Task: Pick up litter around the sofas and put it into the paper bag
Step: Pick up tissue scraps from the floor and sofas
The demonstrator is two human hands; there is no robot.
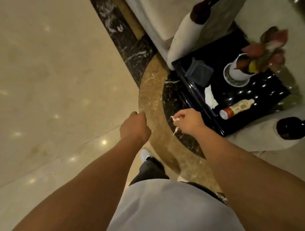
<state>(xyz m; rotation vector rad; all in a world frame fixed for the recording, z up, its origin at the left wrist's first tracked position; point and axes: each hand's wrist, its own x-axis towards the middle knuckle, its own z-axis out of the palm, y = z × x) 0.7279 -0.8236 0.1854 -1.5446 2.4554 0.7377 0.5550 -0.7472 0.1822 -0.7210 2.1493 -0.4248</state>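
While the right hand (pixel 188 123) pinches a white paper scrap (pixel 176 120) beside the black side table (pixel 241 97), the left hand (pixel 136 127) is fisted, contents indeterminable; paper bag not visible. Risk: loose scrap slips; crumpled tissue (pixel 210 99) and bottle (pixel 236 109) remain

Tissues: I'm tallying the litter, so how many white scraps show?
2: one tissue lies on the black table beside the bottle; one scrap is pinched in the right hand. Others may be hidden.
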